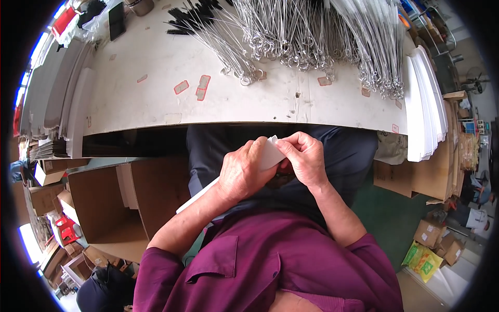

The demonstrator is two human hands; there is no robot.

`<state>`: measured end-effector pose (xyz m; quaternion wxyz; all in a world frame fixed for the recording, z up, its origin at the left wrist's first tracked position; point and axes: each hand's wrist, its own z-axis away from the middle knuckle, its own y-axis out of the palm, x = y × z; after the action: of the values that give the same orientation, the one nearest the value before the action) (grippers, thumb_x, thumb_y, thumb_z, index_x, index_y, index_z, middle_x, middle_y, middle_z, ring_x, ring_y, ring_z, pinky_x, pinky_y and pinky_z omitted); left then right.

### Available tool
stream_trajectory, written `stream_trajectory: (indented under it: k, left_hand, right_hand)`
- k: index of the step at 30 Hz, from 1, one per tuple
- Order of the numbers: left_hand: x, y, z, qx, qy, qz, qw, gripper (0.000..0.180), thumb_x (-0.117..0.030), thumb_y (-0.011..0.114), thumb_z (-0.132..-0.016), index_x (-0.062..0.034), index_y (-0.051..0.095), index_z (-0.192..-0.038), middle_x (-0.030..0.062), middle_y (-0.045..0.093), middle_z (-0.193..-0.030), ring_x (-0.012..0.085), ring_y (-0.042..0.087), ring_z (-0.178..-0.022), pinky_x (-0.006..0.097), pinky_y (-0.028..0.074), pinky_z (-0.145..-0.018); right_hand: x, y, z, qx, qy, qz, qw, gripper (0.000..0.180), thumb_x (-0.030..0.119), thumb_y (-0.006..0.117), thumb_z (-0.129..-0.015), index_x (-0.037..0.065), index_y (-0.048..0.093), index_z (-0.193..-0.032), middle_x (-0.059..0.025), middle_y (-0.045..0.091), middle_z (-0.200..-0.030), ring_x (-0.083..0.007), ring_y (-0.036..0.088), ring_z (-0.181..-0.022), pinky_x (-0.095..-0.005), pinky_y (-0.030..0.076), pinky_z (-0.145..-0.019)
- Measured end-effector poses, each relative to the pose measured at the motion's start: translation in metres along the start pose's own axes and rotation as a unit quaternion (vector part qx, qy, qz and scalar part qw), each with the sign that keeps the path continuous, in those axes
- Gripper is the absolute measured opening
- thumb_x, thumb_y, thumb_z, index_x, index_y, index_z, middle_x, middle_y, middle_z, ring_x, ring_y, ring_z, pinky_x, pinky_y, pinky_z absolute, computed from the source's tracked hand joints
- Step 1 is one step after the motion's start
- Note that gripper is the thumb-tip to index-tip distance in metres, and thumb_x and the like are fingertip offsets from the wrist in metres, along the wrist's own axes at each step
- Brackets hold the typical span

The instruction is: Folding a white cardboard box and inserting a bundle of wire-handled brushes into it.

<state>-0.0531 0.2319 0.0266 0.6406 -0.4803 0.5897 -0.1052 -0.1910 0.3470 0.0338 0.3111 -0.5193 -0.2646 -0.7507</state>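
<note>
A long, narrow white cardboard box lies aslant over my lap, just below the table edge. My left hand is wrapped round its upper part, and the lower end comes out beneath my left forearm. At the upper end, my right hand pinches a small flap or edge between thumb and fingers. What lies inside the box, if anything, cannot be seen. Beyond my hands, thin wire brushes with looped ends lie in a big heap on the white table.
A smaller bunch of brushes with black bristles lies at the far middle. Flat white cardboard pieces stand in stacks at the right and left table ends. An open brown carton is at my left. A dark phone lies far left.
</note>
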Motion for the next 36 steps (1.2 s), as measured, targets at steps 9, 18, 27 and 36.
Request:
stream_trajectory:
  k: [9,18,27,36]
  left_hand:
    - [0.006,0.001,-0.002,-0.033,0.062,0.023,0.997,0.056,-0.024,0.085,-0.075,-0.0012,0.059,-0.120,0.0151,0.068,-0.084,0.0345,0.071,-0.071,0.045,0.059,-0.059]
    - [0.004,0.003,-0.002,0.004,0.018,0.046,0.999,0.058,-0.017,0.088,-0.071,0.0015,0.063,-0.120,0.0194,0.072,-0.099,0.0363,0.074,-0.082,0.042,0.062,-0.068]
    - [0.008,-0.002,-0.005,-0.002,-0.009,0.059,0.998,0.059,-0.020,0.085,-0.074,0.0037,0.062,-0.122,0.0205,0.071,-0.099,0.0368,0.073,-0.085,0.043,0.061,-0.072]
    - [0.014,0.003,-0.004,0.006,-0.010,0.078,0.997,0.058,-0.024,0.079,-0.078,0.0023,0.059,-0.126,0.0206,0.070,-0.096,0.0391,0.073,-0.084,0.046,0.061,-0.072]
  right_hand:
    - [-0.002,-0.002,-0.004,-0.009,0.013,-0.033,0.999,0.019,0.015,0.075,-0.096,-0.002,0.070,-0.090,-0.0055,0.071,-0.074,-0.0064,0.062,-0.055,-0.0220,0.051,-0.049]
    - [-0.008,0.003,0.001,-0.056,-0.102,0.118,0.986,0.019,0.013,0.074,-0.097,-0.003,0.070,-0.088,-0.0084,0.073,-0.074,-0.0090,0.068,-0.065,-0.0255,0.056,-0.059]
    - [-0.025,0.010,0.010,-0.013,-0.186,0.082,0.979,0.034,0.014,0.074,-0.097,-0.004,0.069,-0.124,-0.0154,0.077,-0.102,-0.0146,0.074,-0.085,-0.0277,0.059,-0.074]
    - [-0.024,0.018,0.014,-0.019,-0.264,0.176,0.948,0.041,0.008,0.074,-0.095,-0.004,0.064,-0.133,-0.0225,0.075,-0.107,-0.0225,0.077,-0.088,-0.0311,0.059,-0.075]
